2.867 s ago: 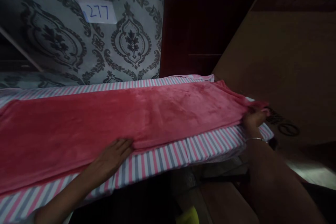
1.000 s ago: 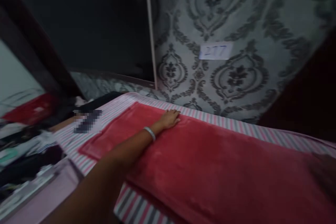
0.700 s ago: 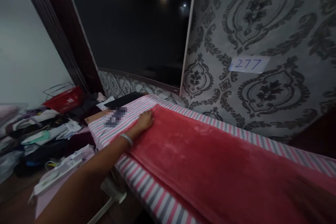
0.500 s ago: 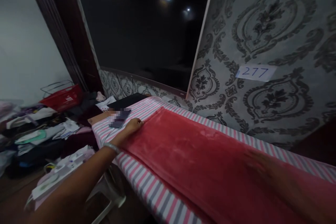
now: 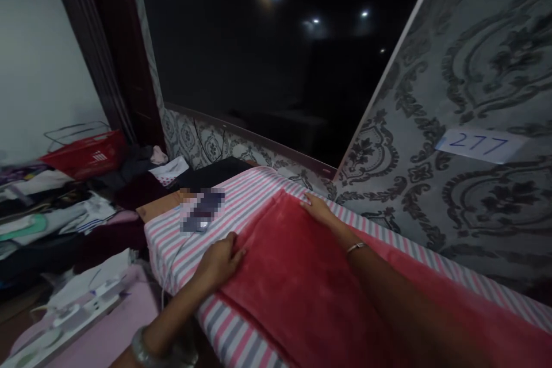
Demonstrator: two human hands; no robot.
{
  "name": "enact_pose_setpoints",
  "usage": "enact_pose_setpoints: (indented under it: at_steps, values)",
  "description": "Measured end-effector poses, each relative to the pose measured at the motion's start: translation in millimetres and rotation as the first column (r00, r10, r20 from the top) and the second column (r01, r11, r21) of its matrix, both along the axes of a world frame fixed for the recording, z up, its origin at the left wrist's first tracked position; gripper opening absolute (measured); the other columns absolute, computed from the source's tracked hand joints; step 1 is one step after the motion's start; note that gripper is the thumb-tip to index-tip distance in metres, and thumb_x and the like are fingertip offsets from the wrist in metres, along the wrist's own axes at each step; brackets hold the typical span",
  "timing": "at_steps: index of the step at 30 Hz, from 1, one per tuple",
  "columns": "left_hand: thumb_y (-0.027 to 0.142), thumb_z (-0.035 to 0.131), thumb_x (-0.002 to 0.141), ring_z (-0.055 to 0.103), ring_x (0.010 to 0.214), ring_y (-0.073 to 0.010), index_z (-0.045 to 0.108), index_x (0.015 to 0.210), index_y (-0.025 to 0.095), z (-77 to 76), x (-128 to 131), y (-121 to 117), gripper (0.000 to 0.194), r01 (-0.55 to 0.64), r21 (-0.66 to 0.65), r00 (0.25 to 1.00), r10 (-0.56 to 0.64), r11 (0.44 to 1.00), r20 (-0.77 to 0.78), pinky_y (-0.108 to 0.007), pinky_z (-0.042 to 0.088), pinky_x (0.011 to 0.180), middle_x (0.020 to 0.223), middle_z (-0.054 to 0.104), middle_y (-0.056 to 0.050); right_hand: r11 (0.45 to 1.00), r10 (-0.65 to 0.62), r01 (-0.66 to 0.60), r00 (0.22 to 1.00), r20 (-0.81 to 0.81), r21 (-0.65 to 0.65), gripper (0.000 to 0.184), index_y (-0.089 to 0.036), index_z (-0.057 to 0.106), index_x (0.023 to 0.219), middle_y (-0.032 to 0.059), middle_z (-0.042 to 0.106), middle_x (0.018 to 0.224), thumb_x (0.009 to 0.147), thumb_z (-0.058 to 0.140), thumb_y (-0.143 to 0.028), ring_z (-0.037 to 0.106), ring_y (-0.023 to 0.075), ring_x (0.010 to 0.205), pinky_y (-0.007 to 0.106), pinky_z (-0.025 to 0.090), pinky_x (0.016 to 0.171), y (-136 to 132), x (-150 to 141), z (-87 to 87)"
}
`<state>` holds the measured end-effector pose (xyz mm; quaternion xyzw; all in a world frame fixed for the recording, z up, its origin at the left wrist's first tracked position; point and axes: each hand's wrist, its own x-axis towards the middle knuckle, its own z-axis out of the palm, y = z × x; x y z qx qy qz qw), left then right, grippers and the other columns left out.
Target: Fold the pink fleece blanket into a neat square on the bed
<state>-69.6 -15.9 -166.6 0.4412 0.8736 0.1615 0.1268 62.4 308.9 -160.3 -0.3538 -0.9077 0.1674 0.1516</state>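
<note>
A red, plush-looking folded cloth lies along a table covered with a pink, grey and white striped cloth. My left hand is at the near left edge of the red cloth, its fingers bent over that edge and its thumb on top. My right hand rests at the far edge, close to the far left corner, with fingers stretched out. A bangle circles each wrist. Left of the red cloth is a dark flat object, blurred by pixelation.
A large dark screen hangs on the patterned wall behind the table. Clothes are piled at the left, with a red basket among them. A white power strip sits on a pink surface at the lower left. A paper marked 277 is on the wall.
My right hand has moved left across the red cloth to its far edge near the corner. My left hand has come nearer along the left edge. The view has turned left.
</note>
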Motion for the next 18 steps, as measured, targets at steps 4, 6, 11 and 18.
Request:
enact_pose_setpoints:
  at_steps: [4,6,11,18]
  values:
    - [0.037,0.044,0.101,0.070,0.105,-0.0319,0.055,0.118,0.016,-0.7,6.7,-6.3,0.030,-0.040,-0.090,0.999,0.037,0.995,-0.035,-0.035,0.044,0.080,0.107,0.074,-0.015,0.999,-0.030,0.030,0.999,0.028,-0.027,0.044,-0.015,0.066,0.132,0.0141,0.073,0.122,0.091,0.062,-0.030,0.068,0.0249,0.111,0.030,0.049,0.092,4.1,-36.5,-14.0]
    - [0.038,0.045,0.101,0.070,0.105,-0.0325,0.057,0.113,0.017,-2.6,6.7,-7.7,0.028,-0.048,-0.114,0.998,0.043,0.992,-0.040,-0.035,0.044,0.079,0.105,0.074,-0.015,0.999,-0.033,0.034,0.999,0.019,-0.021,0.031,-0.014,0.074,0.113,0.0131,0.076,0.108,0.087,0.066,-0.029,0.069,0.0250,0.100,0.029,0.049,0.085,1.0,-44.0,-20.0]
    - [0.031,0.045,0.101,0.071,0.099,-0.0290,0.057,0.109,0.018,8.3,-5.4,-14.9,0.019,-0.081,-0.038,0.997,0.081,0.996,0.012,-0.033,0.043,0.076,0.099,0.075,-0.011,0.993,-0.087,0.095,0.990,-0.110,0.068,0.019,-0.013,0.073,0.091,0.0121,0.073,0.093,0.085,0.058,-0.024,0.064,0.0240,0.087,0.030,0.045,0.078,3.2,-50.4,-4.7]
    - [0.035,0.048,0.101,0.069,0.106,-0.0284,0.058,0.112,0.018,37.7,-42.6,-20.8,0.022,-0.120,0.043,0.991,0.122,0.992,-0.060,-0.034,0.046,0.084,0.109,0.074,-0.012,0.978,-0.124,0.158,0.965,-0.230,0.136,0.024,-0.014,0.071,0.098,0.0089,0.072,0.100,0.088,0.053,-0.025,0.062,0.0217,0.090,0.029,0.044,0.080,19.9,-88.2,25.7]
